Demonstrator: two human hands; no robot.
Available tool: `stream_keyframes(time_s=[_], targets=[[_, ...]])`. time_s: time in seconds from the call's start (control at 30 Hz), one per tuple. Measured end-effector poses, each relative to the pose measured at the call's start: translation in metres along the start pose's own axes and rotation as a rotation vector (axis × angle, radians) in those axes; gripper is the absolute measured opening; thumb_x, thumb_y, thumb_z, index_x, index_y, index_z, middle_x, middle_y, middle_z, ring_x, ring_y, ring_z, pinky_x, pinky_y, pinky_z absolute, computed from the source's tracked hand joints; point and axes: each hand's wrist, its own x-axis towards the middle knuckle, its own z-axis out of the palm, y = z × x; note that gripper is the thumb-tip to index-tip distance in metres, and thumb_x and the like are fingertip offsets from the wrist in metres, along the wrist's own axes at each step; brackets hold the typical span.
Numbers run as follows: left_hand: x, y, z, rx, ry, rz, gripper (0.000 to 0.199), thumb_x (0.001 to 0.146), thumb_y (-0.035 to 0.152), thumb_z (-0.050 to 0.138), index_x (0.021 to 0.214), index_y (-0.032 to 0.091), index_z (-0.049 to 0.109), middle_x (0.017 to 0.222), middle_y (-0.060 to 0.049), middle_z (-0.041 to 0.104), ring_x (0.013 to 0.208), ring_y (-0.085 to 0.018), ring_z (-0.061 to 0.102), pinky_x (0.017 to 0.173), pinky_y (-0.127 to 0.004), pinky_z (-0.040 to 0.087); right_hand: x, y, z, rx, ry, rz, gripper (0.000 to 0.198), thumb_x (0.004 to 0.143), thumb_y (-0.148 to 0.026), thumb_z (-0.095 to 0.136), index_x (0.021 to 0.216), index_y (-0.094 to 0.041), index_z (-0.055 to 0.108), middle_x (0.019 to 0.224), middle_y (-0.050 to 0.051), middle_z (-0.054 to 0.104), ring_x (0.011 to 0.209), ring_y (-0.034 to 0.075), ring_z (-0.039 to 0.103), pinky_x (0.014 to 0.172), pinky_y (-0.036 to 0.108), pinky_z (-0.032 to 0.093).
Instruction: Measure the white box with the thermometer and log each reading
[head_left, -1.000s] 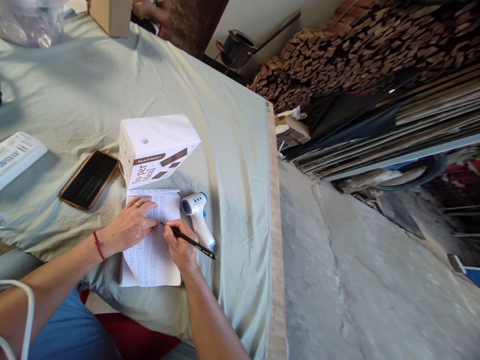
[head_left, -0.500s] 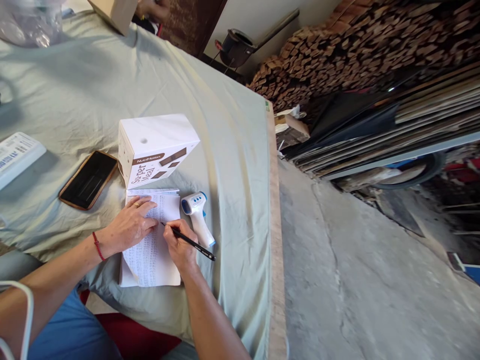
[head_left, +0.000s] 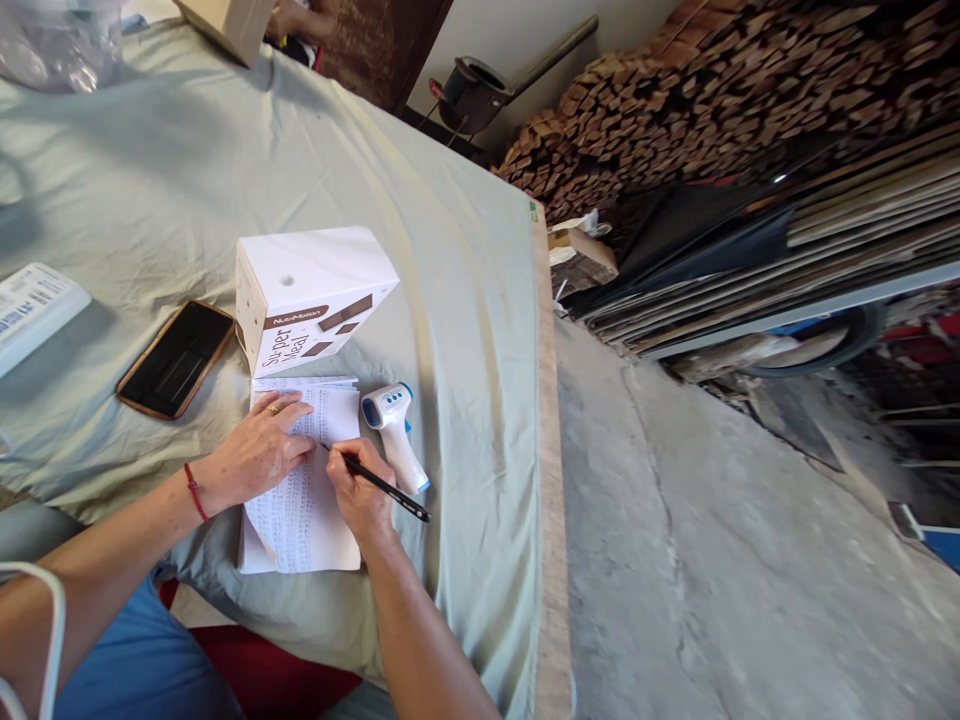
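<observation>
A notebook point(head_left: 300, 530) with pages full of handwriting lies on the cloth-covered table. My left hand point(head_left: 266, 448) rests on its page, fingers stretched out, with a ring and a red wrist cord showing. In my right hand point(head_left: 364, 492) is a black pen point(head_left: 390, 488), its tip at the page near the left fingertips. Just right of the notebook lies a white and blue infrared thermometer point(head_left: 396, 437). Behind the notebook stands a white box point(head_left: 319, 290) printed "Super Meal". To the left of that box is a dark phone point(head_left: 177, 360) in a brown case.
A white carton point(head_left: 37, 312) sits at the left edge of the greenish cloth point(head_left: 465, 290). A clear plastic container point(head_left: 64, 45) and a cardboard box point(head_left: 229, 28) are at the far side. The table's wooden edge point(head_left: 553, 480) borders the concrete floor; stacked firewood point(head_left: 675, 110) stands beyond.
</observation>
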Motion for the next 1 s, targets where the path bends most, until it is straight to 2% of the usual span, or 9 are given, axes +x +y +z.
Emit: stream_keyframes(time_s=[0.37, 0.7, 1.0], targets=[[0.0000, 0.0010, -0.0011, 0.033, 0.006, 0.005, 0.026, 0.101, 0.022, 0.055, 0.092, 0.022, 0.079, 0.132, -0.010, 0.064, 0.137, -0.031, 0.052, 0.119, -0.053, 0.043, -0.0012, 0.0003, -0.0003, 0.023, 0.066, -0.012, 0.014, 0.090, -0.026, 0.055, 0.078, -0.023, 0.061, 0.063, -0.002, 0.064, 0.054, 0.014, 0.059, 0.053, 0.025, 0.050], [0.0007, 0.0019, -0.0026, 0.036, -0.021, -0.012, 0.029, 0.102, 0.022, 0.052, 0.091, 0.021, 0.079, 0.134, -0.011, 0.063, 0.138, -0.031, 0.052, 0.119, -0.052, 0.042, 0.0004, 0.0002, -0.0007, -0.004, 0.030, 0.012, 0.015, 0.089, -0.029, 0.054, 0.077, -0.023, 0.060, 0.063, -0.002, 0.064, 0.054, 0.014, 0.058, 0.054, 0.026, 0.051], [-0.0002, 0.0006, -0.0005, 0.012, 0.006, -0.004, 0.027, 0.101, 0.022, 0.053, 0.091, 0.022, 0.078, 0.133, -0.009, 0.064, 0.137, -0.030, 0.051, 0.121, -0.052, 0.041, -0.0005, -0.0012, -0.0006, 0.019, 0.037, 0.046, 0.017, 0.089, -0.032, 0.054, 0.076, -0.023, 0.059, 0.062, -0.003, 0.062, 0.052, 0.014, 0.056, 0.051, 0.027, 0.049]])
